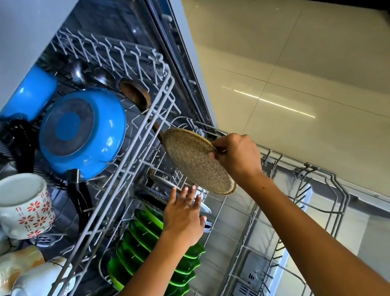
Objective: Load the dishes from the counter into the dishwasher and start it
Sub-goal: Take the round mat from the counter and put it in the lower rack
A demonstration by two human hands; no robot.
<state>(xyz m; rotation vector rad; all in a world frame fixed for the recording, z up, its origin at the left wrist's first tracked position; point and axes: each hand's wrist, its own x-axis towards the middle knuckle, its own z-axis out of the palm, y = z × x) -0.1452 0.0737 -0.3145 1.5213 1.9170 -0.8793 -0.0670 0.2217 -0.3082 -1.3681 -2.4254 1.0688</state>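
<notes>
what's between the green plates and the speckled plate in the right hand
In the head view, the open left hand reaches over dark plates, between the green plates and the speckled plate.

Two blue pans (82, 130), one speckled plate (196, 163)

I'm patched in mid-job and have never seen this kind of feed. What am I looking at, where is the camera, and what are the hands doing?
There is no robot: a person wears one camera on the head, looking down at an open dishwasher. The right hand pinches a speckled brown plate by its rim above the pulled-out lower rack. The left hand, fingers straight, reaches toward a row of green plates standing in that rack. The upper rack holds a blue pan, a flowered mug and other cups.
</notes>
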